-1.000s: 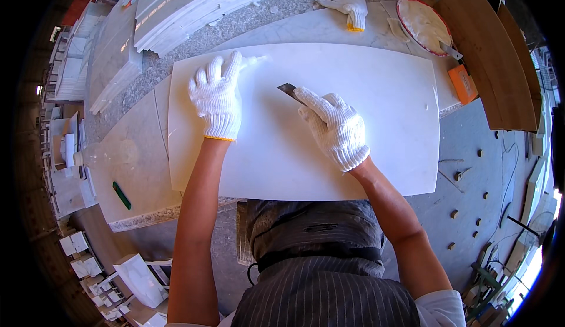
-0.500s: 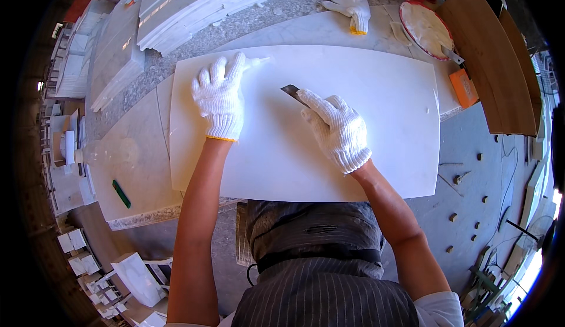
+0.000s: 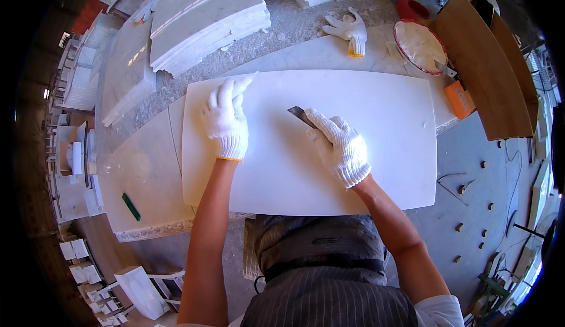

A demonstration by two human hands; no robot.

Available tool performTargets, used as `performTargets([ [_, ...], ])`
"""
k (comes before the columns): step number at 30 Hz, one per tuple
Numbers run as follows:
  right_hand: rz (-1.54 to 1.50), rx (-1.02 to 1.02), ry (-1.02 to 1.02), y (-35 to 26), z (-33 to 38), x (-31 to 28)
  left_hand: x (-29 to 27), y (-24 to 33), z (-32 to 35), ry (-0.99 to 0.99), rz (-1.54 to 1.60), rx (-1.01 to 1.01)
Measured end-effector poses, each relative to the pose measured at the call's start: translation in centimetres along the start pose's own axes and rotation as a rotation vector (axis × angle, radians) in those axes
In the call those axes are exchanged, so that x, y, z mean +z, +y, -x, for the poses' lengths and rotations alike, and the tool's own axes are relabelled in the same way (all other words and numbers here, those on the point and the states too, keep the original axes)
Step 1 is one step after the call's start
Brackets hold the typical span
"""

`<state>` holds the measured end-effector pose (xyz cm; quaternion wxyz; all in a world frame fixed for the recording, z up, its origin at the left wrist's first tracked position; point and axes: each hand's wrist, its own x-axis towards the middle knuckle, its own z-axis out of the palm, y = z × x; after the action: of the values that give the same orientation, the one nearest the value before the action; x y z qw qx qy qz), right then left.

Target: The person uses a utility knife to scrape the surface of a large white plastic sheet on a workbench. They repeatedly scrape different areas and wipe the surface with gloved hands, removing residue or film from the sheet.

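Note:
A large white stone slab lies across the table in front of me. My left hand, in a white knitted glove with a yellow hem, rests near the slab's far left corner with its fingers stretched out and holding nothing visible. Toward the middle of the slab, my right hand, also gloved, is closed round a scraper. The scraper's dark flat blade points to the far left, low over the surface; whether it touches the slab is not clear. Its handle is hidden in my glove.
A bowl of white paste stands at the far right by an orange box and a brown cardboard box. A spare glove lies beyond the slab. Stacked slabs are at the far left; a green cutter lies nearer.
The whole scene has shifted downward in the view. My left hand's fingers now lean rightward and closer together, where they were spread before. My right hand keeps its grip on the scraper.

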<state>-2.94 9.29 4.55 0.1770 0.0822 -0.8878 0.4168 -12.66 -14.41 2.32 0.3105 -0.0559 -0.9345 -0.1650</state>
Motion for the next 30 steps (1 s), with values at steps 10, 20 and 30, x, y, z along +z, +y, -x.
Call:
performTargets([
  [10, 0.016, -0.017, 0.047, -0.3, 0.1, 0.2, -0.5, -2.1, 0.7, 0.291, 1.0, -0.527],
  [20, -0.003, -0.033, -0.059, -0.8, -0.3, -0.5, -1.5, -2.6, 1.4, 0.22, 0.976, -0.543],
  [30, 0.014, -0.023, -0.037, -0.6, 0.0, 0.1, 1.9, -1.5, -4.0, -0.127, 0.841, -0.449],
])
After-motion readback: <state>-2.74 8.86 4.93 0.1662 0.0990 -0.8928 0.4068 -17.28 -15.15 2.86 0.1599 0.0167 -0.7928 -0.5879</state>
